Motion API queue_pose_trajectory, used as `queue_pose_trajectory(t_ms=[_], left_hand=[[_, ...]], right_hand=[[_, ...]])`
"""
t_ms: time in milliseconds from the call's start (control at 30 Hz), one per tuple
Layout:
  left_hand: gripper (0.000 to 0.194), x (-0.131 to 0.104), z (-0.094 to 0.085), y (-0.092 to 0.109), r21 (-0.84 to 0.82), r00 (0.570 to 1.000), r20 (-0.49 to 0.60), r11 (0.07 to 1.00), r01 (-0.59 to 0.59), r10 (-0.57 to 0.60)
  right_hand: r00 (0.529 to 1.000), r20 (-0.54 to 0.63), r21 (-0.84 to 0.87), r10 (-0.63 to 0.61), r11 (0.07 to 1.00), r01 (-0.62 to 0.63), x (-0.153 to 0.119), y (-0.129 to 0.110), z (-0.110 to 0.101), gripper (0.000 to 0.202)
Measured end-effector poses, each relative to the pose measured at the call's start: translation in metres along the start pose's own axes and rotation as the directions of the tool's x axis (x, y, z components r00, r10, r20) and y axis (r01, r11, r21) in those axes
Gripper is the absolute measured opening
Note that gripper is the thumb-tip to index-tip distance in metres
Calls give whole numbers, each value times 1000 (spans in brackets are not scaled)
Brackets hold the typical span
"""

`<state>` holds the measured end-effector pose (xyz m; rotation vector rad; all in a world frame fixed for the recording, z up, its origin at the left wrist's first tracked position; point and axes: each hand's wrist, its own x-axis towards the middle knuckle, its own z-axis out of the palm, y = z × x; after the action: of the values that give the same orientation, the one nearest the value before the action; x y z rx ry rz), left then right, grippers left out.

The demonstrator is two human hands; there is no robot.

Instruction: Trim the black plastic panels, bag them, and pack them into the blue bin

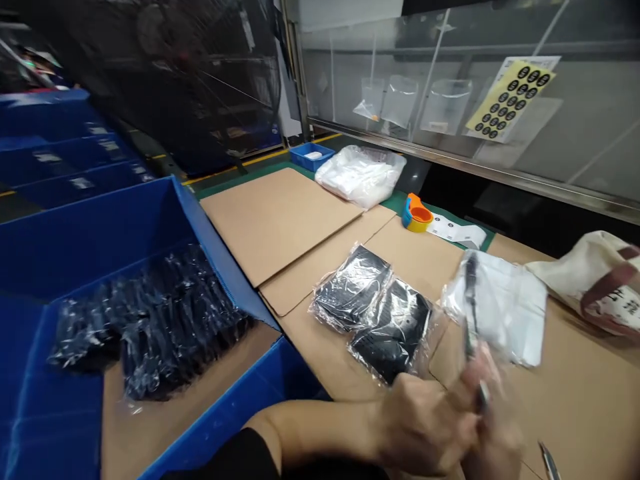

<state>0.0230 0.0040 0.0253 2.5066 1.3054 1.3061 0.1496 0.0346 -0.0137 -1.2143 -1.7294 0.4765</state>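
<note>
My left hand (pixel 425 427) is closed, its fingers bent around the lower end of a thin dark piece in clear plastic (pixel 471 287). Close against it, my right hand (pixel 493 427) pinches the same piece; motion smears both hands. The piece stands upright, seen nearly edge-on, so its kind cannot be made out. Just beyond my left hand, two flat black pieces in clear bags (pixel 390 327) lie partly overlapped on the cardboard. Behind the held piece is a stack of clear plastic bags (pixel 520 307).
At left, a blue bin (pixel 200 220) holds rows of bagged black pieces (pixel 165 327). Cardboard sheets (pixel 285 220) cover the table. Farther back are a bulky plastic bag (pixel 360 173), a tape dispenser (pixel 416 215) and a label strip (pixel 457 231). A pen (pixel 549 461) and cloth bag (pixel 595 280) lie right.
</note>
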Motion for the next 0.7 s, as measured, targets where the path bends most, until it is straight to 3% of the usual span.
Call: queue_pose_trajectory(t_ms=[100,167,267,367,467,567,700], left_hand=[[74,-18,-22,-12,-136,997,-76,991,9,-20],[72,-31,-32,-15,-204,996,-92,979,-10,-9],[66,-46,-42,-20,-227,988,-149,974,-8,-27],[65,-52,-49,-29,-158,979,-178,985,72,-100],[67,-50,-56,-42,-18,966,-32,967,255,-256],[60,-49,-58,-53,99,910,124,917,386,-397],[27,-54,-53,-64,267,882,121,871,412,-455]], right_hand=[[950,165,-251,-264,920,299,6,-2,13,52],[902,231,-360,-365,829,428,3,0,32,58],[857,275,-463,-436,721,515,-8,-1,59,59],[860,309,-511,-407,691,511,-18,-9,73,50],[837,298,-446,-459,709,547,-19,-14,77,44],[832,252,-284,-495,784,552,-18,-15,73,48],[863,238,-40,-446,883,467,-29,-18,60,54]])
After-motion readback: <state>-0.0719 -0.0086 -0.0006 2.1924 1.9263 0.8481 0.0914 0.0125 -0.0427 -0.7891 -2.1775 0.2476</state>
